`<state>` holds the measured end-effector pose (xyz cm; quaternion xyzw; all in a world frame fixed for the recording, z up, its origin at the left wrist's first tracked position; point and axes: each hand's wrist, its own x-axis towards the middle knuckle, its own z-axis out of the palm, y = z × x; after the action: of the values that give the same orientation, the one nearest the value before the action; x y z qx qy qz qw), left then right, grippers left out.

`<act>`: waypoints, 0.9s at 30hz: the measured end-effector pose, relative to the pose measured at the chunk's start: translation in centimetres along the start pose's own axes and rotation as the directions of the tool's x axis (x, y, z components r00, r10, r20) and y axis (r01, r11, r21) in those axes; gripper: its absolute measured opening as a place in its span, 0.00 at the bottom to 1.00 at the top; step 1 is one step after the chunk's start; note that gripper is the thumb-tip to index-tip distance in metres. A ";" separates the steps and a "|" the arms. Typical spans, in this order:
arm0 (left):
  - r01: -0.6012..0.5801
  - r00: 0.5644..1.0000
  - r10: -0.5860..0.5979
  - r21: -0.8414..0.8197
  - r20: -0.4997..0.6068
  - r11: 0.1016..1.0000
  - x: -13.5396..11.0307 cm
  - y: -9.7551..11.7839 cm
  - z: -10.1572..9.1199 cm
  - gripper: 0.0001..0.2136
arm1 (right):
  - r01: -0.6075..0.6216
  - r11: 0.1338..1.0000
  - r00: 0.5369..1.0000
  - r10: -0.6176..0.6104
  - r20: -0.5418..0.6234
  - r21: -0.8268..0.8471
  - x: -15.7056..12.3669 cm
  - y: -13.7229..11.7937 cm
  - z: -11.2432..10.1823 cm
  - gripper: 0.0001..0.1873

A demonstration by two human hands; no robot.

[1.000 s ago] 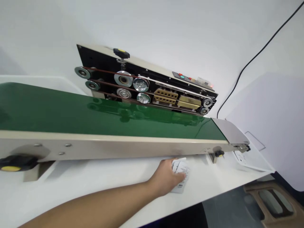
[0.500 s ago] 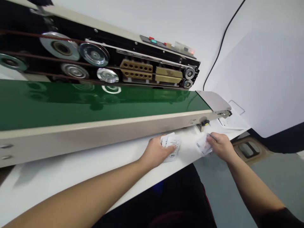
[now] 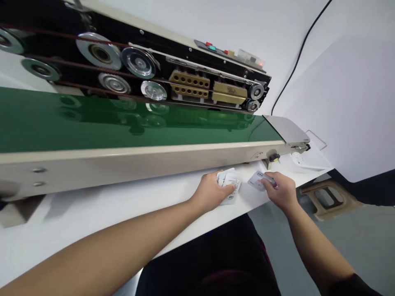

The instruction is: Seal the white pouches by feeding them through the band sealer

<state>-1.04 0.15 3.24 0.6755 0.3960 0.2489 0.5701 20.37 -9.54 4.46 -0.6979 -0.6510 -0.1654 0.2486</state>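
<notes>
My left hand (image 3: 212, 191) is closed round a few white printed cards (image 3: 232, 186), slightly fanned, with the thumb lying over the printed face. To its right, my right hand (image 3: 280, 190) pinches a pale card-like packet (image 3: 257, 181) between thumb and fingers; small dark print shows near its top. A narrow gap separates the packet from the cards. Both hands are over the white table (image 3: 173, 205), in front of the conveyor. The fingers behind the cards and the exact number of cards are hidden.
A sealing machine with a green conveyor belt (image 3: 123, 131) runs along the back of the table. Above the belt are metal rollers (image 3: 140, 61) and brass blocks (image 3: 189, 84). A black knob (image 3: 274, 157) sticks out from the conveyor's front. A tan stool (image 3: 330, 199) stands at the right.
The packet in my right hand has turned, shows another face, and is closer to the cards. My left hand keeps its grip. The whole view has shifted a little.
</notes>
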 end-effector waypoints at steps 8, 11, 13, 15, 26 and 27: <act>-0.014 1.000 0.014 -0.003 0.003 1.000 0.0 -0.1 0.0 0.10 | 0.038 0.958 0.999 -0.048 0.027 0.283 -1.2 -1.3 1.5 0.05; -0.011 1.000 0.011 -0.009 0.014 1.000 0.0 -0.2 0.0 0.08 | 0.029 0.898 1.000 -0.032 -0.001 0.438 -0.9 -1.3 1.4 0.03; -0.013 1.000 0.014 -0.006 0.017 1.000 0.0 -0.2 0.0 0.07 | 0.026 0.877 0.999 -0.041 0.020 0.480 -0.4 -1.2 1.0 0.04; -0.015 1.000 0.015 -0.016 0.018 1.000 0.0 -0.2 0.1 0.07 | -0.023 0.896 0.997 -0.009 0.070 0.444 0.2 -1.2 0.6 0.05; -0.002 1.000 0.003 -0.071 0.019 0.997 0.0 -0.1 0.0 0.08 | -0.476 0.726 0.879 0.412 0.240 0.497 -0.3 -1.5 3.4 0.23; -0.007 1.000 0.008 -0.069 0.013 0.998 0.1 -0.1 0.0 0.08 | -0.490 0.697 0.871 0.413 0.265 0.523 -0.7 -1.5 3.7 0.29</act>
<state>-1.02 0.18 3.10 0.6583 0.3809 0.2600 0.5950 18.44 -7.94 1.20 -0.7367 -0.4926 0.1498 0.4384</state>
